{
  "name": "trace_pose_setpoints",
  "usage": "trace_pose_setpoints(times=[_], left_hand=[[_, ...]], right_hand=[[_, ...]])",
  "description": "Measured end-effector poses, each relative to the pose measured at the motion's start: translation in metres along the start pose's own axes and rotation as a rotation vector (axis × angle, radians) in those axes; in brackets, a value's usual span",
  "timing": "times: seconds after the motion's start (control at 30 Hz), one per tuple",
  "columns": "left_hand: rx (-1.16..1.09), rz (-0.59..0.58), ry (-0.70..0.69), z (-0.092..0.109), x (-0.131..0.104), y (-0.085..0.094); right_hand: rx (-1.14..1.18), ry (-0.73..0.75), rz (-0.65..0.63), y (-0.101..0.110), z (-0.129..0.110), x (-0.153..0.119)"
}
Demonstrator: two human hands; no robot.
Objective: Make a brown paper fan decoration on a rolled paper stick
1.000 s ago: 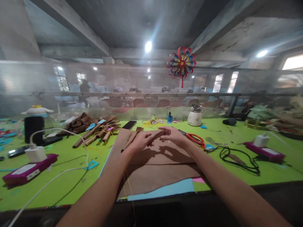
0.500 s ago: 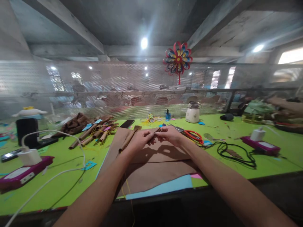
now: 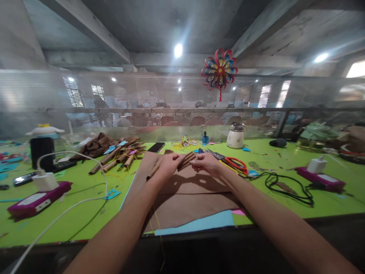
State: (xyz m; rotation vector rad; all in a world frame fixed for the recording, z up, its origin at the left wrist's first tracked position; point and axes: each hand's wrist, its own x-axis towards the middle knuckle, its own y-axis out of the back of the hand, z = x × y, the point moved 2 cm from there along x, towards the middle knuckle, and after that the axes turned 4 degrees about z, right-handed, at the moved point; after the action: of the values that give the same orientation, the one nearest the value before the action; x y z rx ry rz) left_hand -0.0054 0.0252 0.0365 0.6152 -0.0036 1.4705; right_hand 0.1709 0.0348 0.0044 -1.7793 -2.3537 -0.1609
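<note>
A small pleated brown piece (image 3: 186, 161), paper or cloth, is held up between my hands. My left hand (image 3: 169, 166) pinches its left end between thumb and fingers. At the right edge, my right hand (image 3: 208, 164) has its fingertips pressed together on the piece. Below both hands lies a large brown sheet (image 3: 188, 211) with a fold line across it, on top of a light blue sheet (image 3: 199, 223). A rolled brown tube (image 3: 154, 170) rests on the sheet beside my left hand, partly hidden by it. Yellow thread (image 3: 157, 220) hangs over the table edge.
Red-handled scissors (image 3: 236, 164) lie right of my right hand, near a coiled black cable (image 3: 285, 194). Several brown rolls (image 3: 119, 158) are piled at left. A white kettle (image 3: 235, 137) and phone (image 3: 156, 147) stand farther back. Purple power strips (image 3: 40, 199) flank the green table (image 3: 85, 220).
The pleated piece has opened out and shows more of its folds. My hands are slightly farther apart. The whole view has shifted a little, so things appear farther right.
</note>
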Motion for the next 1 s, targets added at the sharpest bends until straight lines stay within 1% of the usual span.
trace_pose_setpoints(times=[0.1, 0.23, 0.37, 0.5, 0.7, 0.87, 1.0], left_hand=[[0.04, -0.018, -0.005, 0.007, -0.002, 0.003], [-0.016, -0.069, 0.013, 0.012, -0.006, 0.002], [0.057, -0.021, 0.028, 0.011, -0.005, 0.003], [0.082, -0.003, 0.015, 0.009, -0.004, 0.007], [0.181, 0.031, 0.055, 0.007, -0.003, 0.01], [0.182, 0.049, 0.043, -0.001, 0.002, 0.008], [0.183, 0.065, 0.077, 0.007, -0.003, 0.01]], right_hand=[[0.031, 0.008, 0.002, 0.001, 0.001, 0.0], [0.069, 0.001, -0.027, -0.002, -0.001, -0.003], [0.06, -0.049, -0.033, -0.007, -0.001, -0.006], [0.034, -0.113, -0.034, -0.008, 0.002, -0.005], [-0.02, -0.073, -0.088, -0.006, 0.004, -0.004], [-0.026, -0.077, -0.111, -0.009, 0.002, -0.007], [-0.012, -0.087, -0.126, -0.01, 0.001, -0.007]])
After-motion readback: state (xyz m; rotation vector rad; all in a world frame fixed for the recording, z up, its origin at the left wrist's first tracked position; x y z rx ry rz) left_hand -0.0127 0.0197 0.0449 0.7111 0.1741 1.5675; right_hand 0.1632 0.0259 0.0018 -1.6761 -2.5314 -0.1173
